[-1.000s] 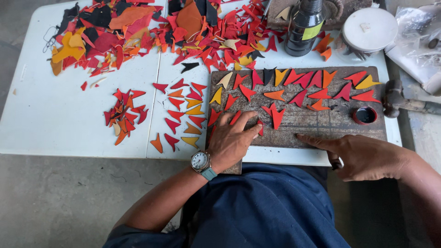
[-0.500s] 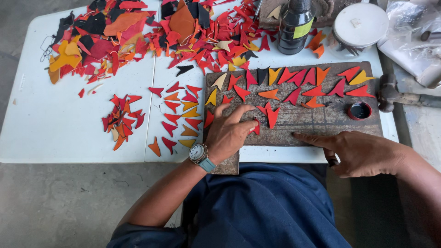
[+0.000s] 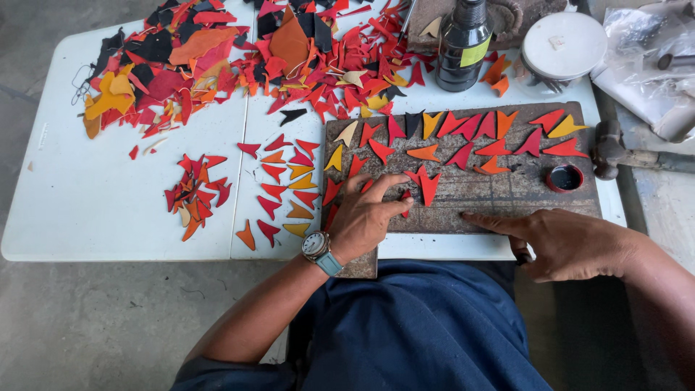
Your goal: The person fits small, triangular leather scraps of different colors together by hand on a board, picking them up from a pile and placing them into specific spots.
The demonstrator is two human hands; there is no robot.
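The left hand, a watch on its wrist, lies curled on the dark board, fingertips pinching a small red piece lying there. Beside it sits a red arrow-shaped piece. The right hand presses 1 straight finger on the board's near edge, holding nothing. Behind stand a bottle and a scrap pile.

Head camera looks steeply down, close, onto the table.
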